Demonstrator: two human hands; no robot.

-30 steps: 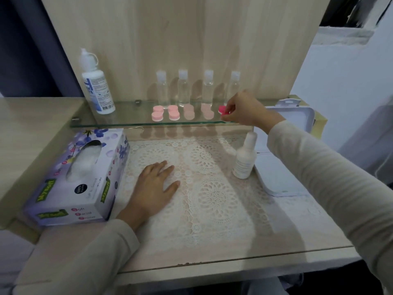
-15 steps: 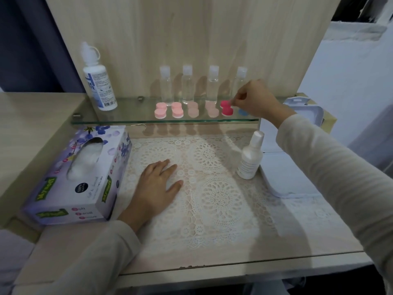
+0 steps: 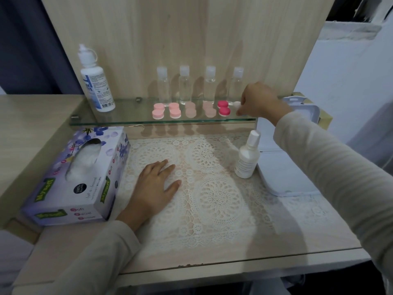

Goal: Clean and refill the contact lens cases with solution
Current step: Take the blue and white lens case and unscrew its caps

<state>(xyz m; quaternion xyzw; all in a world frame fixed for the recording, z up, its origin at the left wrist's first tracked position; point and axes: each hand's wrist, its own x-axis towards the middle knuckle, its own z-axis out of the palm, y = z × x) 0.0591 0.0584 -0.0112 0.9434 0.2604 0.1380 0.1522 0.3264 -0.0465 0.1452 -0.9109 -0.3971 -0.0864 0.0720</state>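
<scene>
Glass wall shelf (image 3: 131, 111) is carrying a row of round pink contact lens cases (image 3: 158, 113). At its right end, the right hand (image 3: 259, 101) is pinching a small white-capped case (image 3: 237, 104) just beside the dark pink case (image 3: 223, 107). The left hand (image 3: 155, 188) is lying flat, fingers straight, on the cream lace mat (image 3: 212, 199).

The right hand (image 3: 258, 101) no longer holds the magenta case (image 3: 224, 107). A second ago it pinched that case at the front edge of the shelf (image 3: 136, 122), and now the case stands free in the row, both lids showing. The hand is now further right, just clear of the magenta case, and its fingers (image 3: 246, 105) curl on a small white-capped case (image 3: 237, 104) at the shelf's right end (only a white lid and a sliver of blue show past the fingers).
</scene>
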